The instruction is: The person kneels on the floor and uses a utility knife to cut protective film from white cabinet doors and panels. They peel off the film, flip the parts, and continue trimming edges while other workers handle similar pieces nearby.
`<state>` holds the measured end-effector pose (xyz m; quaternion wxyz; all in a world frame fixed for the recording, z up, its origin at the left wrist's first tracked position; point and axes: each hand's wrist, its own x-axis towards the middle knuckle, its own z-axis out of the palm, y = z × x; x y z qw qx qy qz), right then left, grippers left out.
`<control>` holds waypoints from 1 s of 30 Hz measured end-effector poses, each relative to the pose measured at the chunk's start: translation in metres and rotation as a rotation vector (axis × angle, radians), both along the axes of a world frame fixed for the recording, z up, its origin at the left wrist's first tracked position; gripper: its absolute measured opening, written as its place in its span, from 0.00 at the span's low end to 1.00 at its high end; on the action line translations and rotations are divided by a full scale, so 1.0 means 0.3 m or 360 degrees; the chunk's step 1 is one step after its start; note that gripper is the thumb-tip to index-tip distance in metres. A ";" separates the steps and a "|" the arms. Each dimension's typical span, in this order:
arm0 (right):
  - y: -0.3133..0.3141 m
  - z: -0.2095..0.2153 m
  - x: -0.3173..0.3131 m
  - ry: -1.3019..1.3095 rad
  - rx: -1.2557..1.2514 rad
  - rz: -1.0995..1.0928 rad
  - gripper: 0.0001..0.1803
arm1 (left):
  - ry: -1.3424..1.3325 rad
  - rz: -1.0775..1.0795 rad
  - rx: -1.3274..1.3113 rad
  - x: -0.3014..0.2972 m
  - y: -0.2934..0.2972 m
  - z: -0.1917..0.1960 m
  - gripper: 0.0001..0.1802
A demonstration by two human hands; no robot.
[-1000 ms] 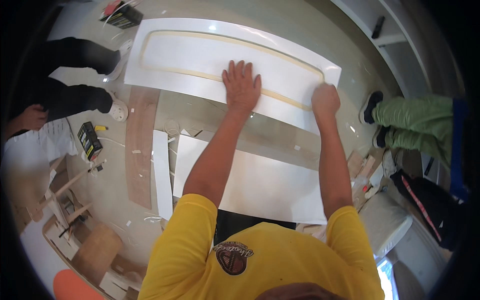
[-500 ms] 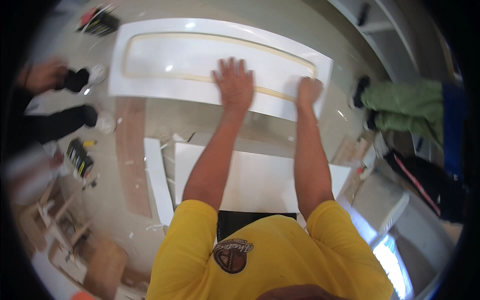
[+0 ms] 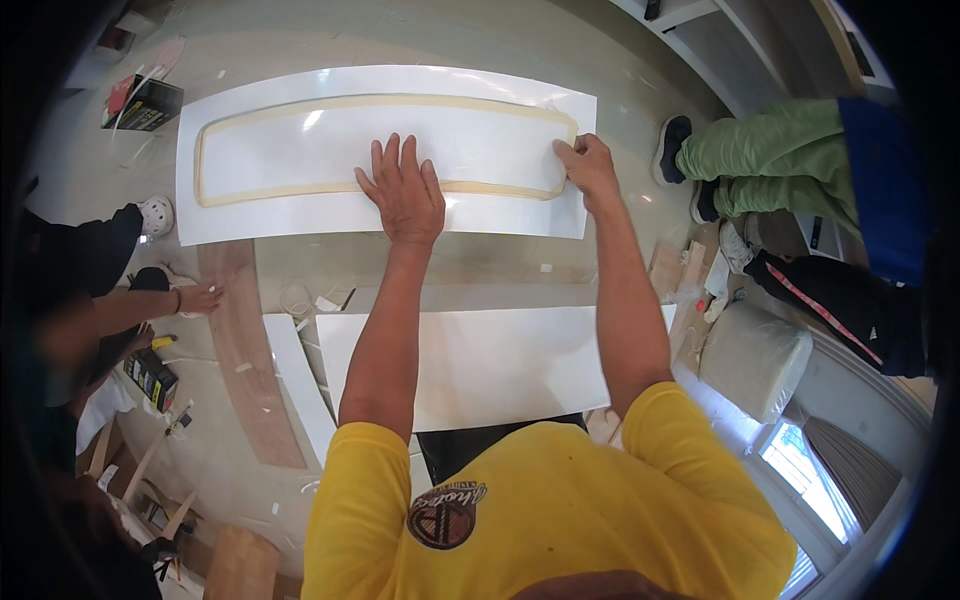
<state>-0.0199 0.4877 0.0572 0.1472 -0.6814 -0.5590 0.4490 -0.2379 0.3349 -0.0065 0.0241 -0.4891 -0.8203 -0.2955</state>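
A long white glossy panel [image 3: 300, 222] lies crosswise ahead of me. On its face a beige tape-like band [image 3: 330, 103] traces a long rounded rectangle. My left hand [image 3: 408, 200] rests on the panel near the band's lower run, fingers spread and holding nothing. At the band's right end, my right hand [image 3: 590, 170] is closed with thumb and fingers drawn together over the band. Whatever it may pinch there is hidden by the fingers.
Closer to me lies another white board [image 3: 500, 350], beside a narrow white strip [image 3: 300, 380] and a brown plank [image 3: 240, 340]. A co-worker's hand [image 3: 200, 298] reaches to the plank from the left. Another person's green trousers [image 3: 770, 140] show at right. A black box [image 3: 145, 103] stands upper left.
The panel appears further left and lower in view. My left hand stays spread on it; my right hand stays closed at its right end. The co-worker's hand at left now reaches the plank.
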 end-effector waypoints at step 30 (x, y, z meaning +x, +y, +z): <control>0.000 1.170 -0.567 0.1564 0.0374 0.0910 0.21 | 0.0104 -0.0587 -0.0321 0.143 -0.177 0.059 0.42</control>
